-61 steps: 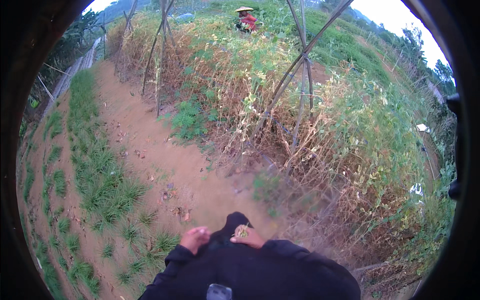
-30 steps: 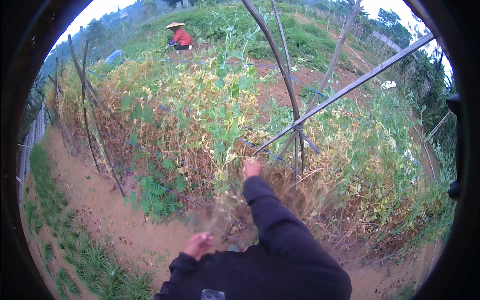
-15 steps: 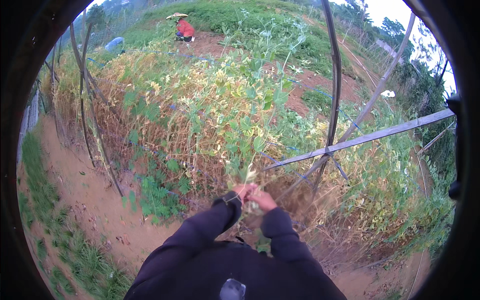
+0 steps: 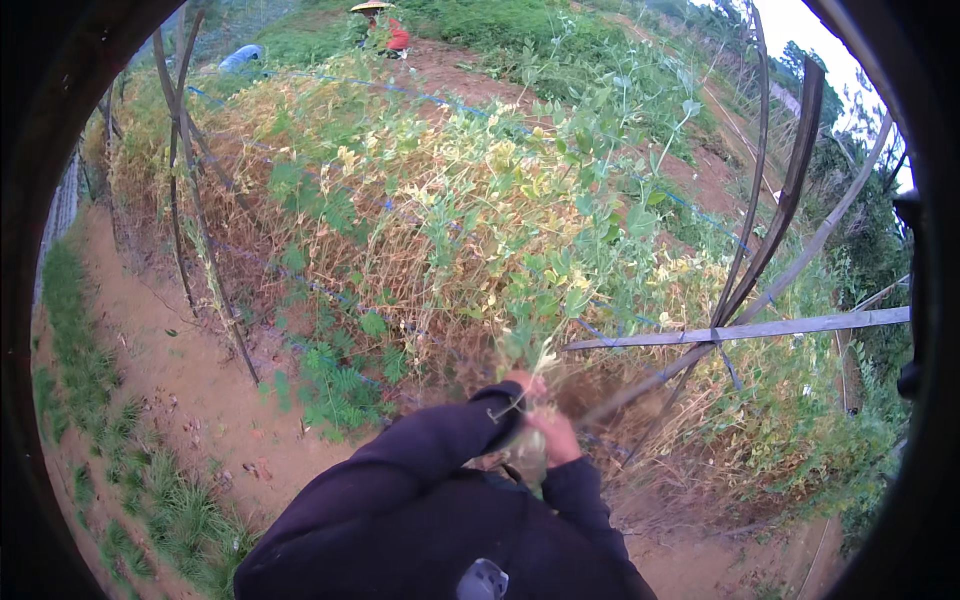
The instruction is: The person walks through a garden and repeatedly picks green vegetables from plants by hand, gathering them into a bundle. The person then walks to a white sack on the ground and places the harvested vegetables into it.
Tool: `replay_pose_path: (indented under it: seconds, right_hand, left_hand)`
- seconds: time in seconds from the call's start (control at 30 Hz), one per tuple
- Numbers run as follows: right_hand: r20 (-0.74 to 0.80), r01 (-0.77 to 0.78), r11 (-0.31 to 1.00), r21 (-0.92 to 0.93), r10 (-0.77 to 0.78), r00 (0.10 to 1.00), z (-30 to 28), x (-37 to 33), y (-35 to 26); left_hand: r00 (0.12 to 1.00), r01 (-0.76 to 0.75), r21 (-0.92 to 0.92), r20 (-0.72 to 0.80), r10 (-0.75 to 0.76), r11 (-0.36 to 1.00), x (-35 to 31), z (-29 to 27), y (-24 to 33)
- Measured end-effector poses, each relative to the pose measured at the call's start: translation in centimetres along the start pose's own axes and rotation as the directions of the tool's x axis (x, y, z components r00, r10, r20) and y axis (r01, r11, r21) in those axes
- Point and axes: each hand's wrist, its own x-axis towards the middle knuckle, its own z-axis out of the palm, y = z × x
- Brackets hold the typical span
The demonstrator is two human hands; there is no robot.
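My left hand (image 4: pixel 528 383) is closed on a leafy vine (image 4: pixel 546 358) at the near edge of a row of yellowing climbing plants (image 4: pixel 470 230). Just below it my right hand (image 4: pixel 555 436) is also closed, fingers bent toward the same stem; blur partly hides what lies in them. Pale, withered leaves stick up above the left hand. A thin tendril crosses the dark left sleeve (image 4: pixel 440 440) near the cuff. Dry brown stems stand right behind both hands.
Crossed wooden stakes (image 4: pixel 790 170) with a slanting wooden slat (image 4: pixel 800 328) rise to the right. Blue string (image 4: pixel 440 98) runs along the row. Bare soil (image 4: pixel 215 400) and grass (image 4: pixel 180 520) lie left. Far back crouches a person in red (image 4: pixel 395 38) with a wide hat.
Both hands appear farther right in the picture, with the right hand now lower beneath the left. My view has turned, so the stakes stand farther right and the far person higher.
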Motion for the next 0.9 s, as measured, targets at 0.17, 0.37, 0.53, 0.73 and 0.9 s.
replay_pose_path:
  seconds: [0.17,0.37,0.53,0.73,0.9]
  right_hand:
    - [0.225,-0.066,0.979,0.192,0.022,0.974,5.4,-2.5,-0.8]
    - [0.16,-0.115,0.794,0.597,0.023,0.987,1.0,-3.4,1.3]
    - [0.092,-0.07,0.612,0.788,-0.005,0.996,-0.2,-7.1,4.1]
    - [0.0,0.044,0.544,0.838,-0.079,0.997,-0.4,-11.4,3.4]
    - [-0.082,0.09,0.583,0.808,-0.041,0.996,-0.9,-11.5,2.8]
  left_hand:
    - [0.986,0.053,-0.114,0.161,-0.034,0.992,-2.5,-2.9,3.5]
    - [0.898,0.4,-0.493,0.043,-0.437,0.773,-3.1,-9.3,1.9]
    - [0.924,0.128,-0.416,-0.279,-0.26,0.9,5.7,-14.4,-6.1]
    - [0.993,0.112,0.666,-0.096,-0.064,0.738,13.5,-15.5,-8.8]
    - [0.868,0.042,-0.623,-0.364,-0.337,0.781,14.6,-13.6,-9.5]
